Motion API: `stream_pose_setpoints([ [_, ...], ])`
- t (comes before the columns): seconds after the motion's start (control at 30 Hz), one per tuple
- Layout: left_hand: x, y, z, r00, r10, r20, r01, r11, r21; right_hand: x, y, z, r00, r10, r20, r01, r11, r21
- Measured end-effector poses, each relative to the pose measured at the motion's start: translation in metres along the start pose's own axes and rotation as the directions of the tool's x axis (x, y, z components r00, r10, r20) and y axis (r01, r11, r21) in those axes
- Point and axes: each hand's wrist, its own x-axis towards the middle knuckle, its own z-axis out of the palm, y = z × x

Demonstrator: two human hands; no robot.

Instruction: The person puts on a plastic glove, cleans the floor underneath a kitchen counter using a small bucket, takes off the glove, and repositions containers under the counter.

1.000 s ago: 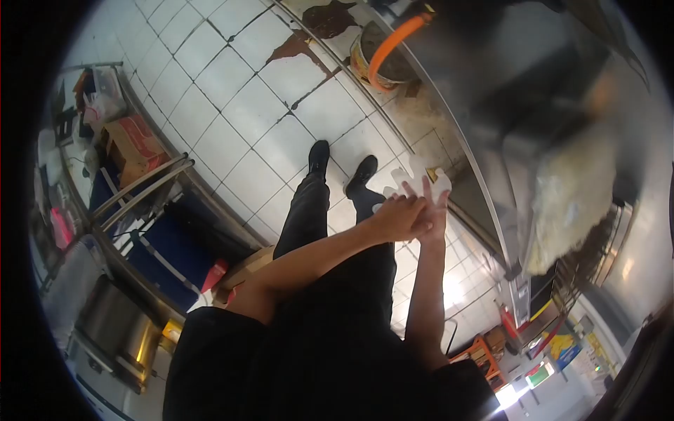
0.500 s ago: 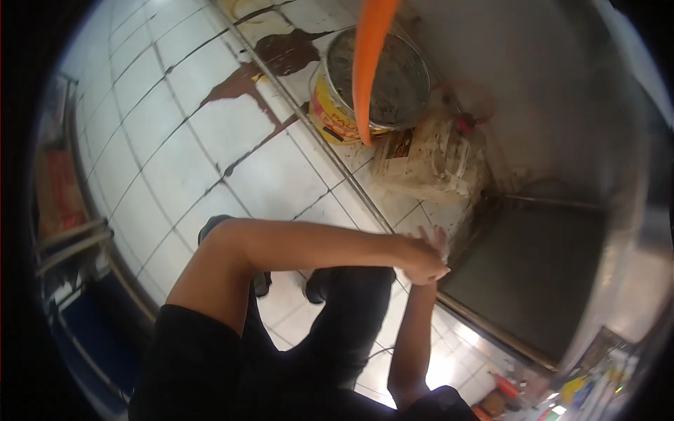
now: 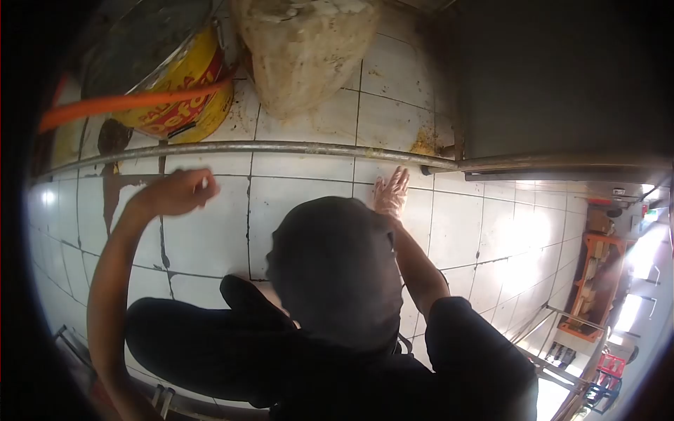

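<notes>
My left hand (image 3: 175, 193) hovers over the white floor tiles at the left, on the near side of a long metal rail (image 3: 281, 146). Its fingers are curled, thumb and fingertip close together around a small light gap; what it holds, if anything, I cannot tell. Beyond my dark-clad knee (image 3: 337, 270), my right hand (image 3: 392, 196) reaches over the tiles near the rail's right end. Its fingers are stretched out and it is open, with nothing in it.
Past the rail stand a yellow-and-red tin (image 3: 189, 112) and a stained, pale, bulky container (image 3: 309, 59). An orange strip (image 3: 133, 103) crosses in front of the tin. A dark metal panel (image 3: 562, 77) fills the upper right. An orange rack (image 3: 597, 281) stands far right.
My hands were together, the left over the right; now they are far apart, left hand to the left. The view has turned and dropped closer to the floor and rail.
</notes>
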Motion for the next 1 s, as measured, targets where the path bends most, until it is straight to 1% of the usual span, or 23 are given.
stream_pose_setpoints([
  [0.03, -0.006, -0.001, 0.007, 0.997, -0.058, 0.058, 0.059, 0.998, -0.009, 0.012, 0.003, 0.006, 0.997, 0.059, 0.053, -0.057, 0.998, -0.032],
  [0.1, -0.01, -0.02, 0.025, 0.992, -0.091, 0.081, 0.091, 0.996, 0.002, 0.038, 0.009, 0.01, 0.974, 0.171, 0.152, -0.155, 0.982, -0.109],
  [0.13, -0.009, -0.029, 0.031, 0.982, -0.16, 0.103, 0.166, 0.985, -0.052, 0.049, 0.012, 0.012, 0.983, 0.147, 0.109, -0.135, 0.984, -0.113],
  [0.2, -0.007, -0.045, 0.033, 0.945, -0.29, 0.153, 0.313, 0.937, -0.156, 0.071, 0.02, 0.018, 0.993, 0.111, 0.027, -0.111, 0.994, -0.011],
  [0.23, -0.009, -0.055, 0.033, 0.945, -0.313, 0.097, 0.325, 0.935, -0.144, 0.076, 0.023, 0.022, 0.995, 0.101, -0.01, -0.101, 0.994, 0.036],
  [0.27, -0.01, -0.065, 0.032, 0.942, -0.334, 0.041, 0.336, 0.932, -0.134, 0.082, 0.015, 0.01, 0.985, 0.174, -0.016, -0.171, 0.978, 0.123],
  [0.33, -0.012, -0.078, 0.028, 0.932, -0.358, -0.052, 0.348, 0.928, -0.135, 0.094, 0.003, -0.009, 0.968, 0.248, -0.042, -0.246, 0.968, 0.044],
  [0.37, -0.013, -0.086, 0.027, 0.933, -0.354, -0.057, 0.341, 0.925, -0.166, 0.1, 0.001, -0.008, 0.957, 0.285, -0.057, -0.285, 0.959, 0.004],
  [0.4, -0.013, -0.098, 0.028, 0.934, -0.352, -0.064, 0.333, 0.922, -0.198, 0.112, 0.011, 0.013, 0.965, 0.238, -0.11, -0.256, 0.946, -0.198],
  [0.43, -0.013, -0.11, 0.031, 0.935, -0.349, -0.067, 0.325, 0.917, -0.23, 0.125, 0.018, 0.036, 0.938, 0.276, -0.212, -0.305, 0.944, -0.122],
  [0.47, -0.012, -0.121, 0.035, 0.934, -0.347, -0.087, 0.321, 0.92, -0.226, 0.138, 0.02, 0.047, 0.897, 0.317, -0.308, -0.346, 0.937, -0.045],
  [0.5, -0.014, -0.127, 0.036, 0.924, -0.373, -0.086, 0.35, 0.914, -0.207, 0.145, 0.019, 0.049, 0.845, 0.359, -0.397, -0.378, 0.925, 0.033],
  [0.53, -0.014, -0.129, 0.037, 0.914, -0.397, -0.086, 0.376, 0.907, -0.189, 0.152, 0.025, 0.048, 0.849, 0.437, -0.297, -0.458, 0.889, -0.003],
  [0.6, -0.019, -0.144, 0.044, 0.903, -0.415, -0.107, 0.4, 0.906, -0.14, 0.183, 0.039, 0.056, 0.759, 0.577, -0.303, -0.587, 0.807, 0.066],
  [0.63, -0.023, -0.152, 0.047, 0.896, -0.432, -0.105, 0.416, 0.898, -0.143, 0.191, 0.045, 0.061, 0.707, 0.639, -0.303, -0.644, 0.759, 0.099],
  [0.7, -0.029, -0.166, 0.052, 0.88, -0.463, -0.108, 0.445, 0.882, -0.155, 0.186, 0.039, 0.037, 0.772, 0.613, -0.165, -0.593, 0.789, 0.158],
  [0.73, -0.03, -0.176, 0.055, 0.879, -0.469, -0.089, 0.445, 0.872, -0.203, 0.188, 0.033, 0.02, 0.798, 0.594, -0.1, -0.57, 0.799, 0.193],
  [0.83, -0.03, -0.176, 0.044, 0.846, -0.532, 0.014, 0.497, 0.78, -0.38, 0.189, 0.021, -0.004, 0.854, 0.516, -0.067, -0.486, 0.837, 0.249],
  [0.93, -0.024, -0.181, 0.04, 0.84, -0.543, -0.013, 0.51, 0.797, -0.324, 0.198, 0.037, 0.054, 0.893, 0.408, -0.19, -0.35, 0.895, 0.278],
  [0.97, -0.019, -0.177, 0.039, 0.835, -0.55, -0.007, 0.518, 0.79, -0.328, 0.196, 0.039, 0.061, 0.948, 0.284, -0.146, -0.271, 0.957, 0.104],
  [1.0, -0.013, -0.168, 0.037, 0.831, -0.556, -0.008, 0.522, 0.784, -0.335, 0.197, 0.035, 0.066, 0.983, 0.161, -0.083, -0.166, 0.984, -0.064],
])
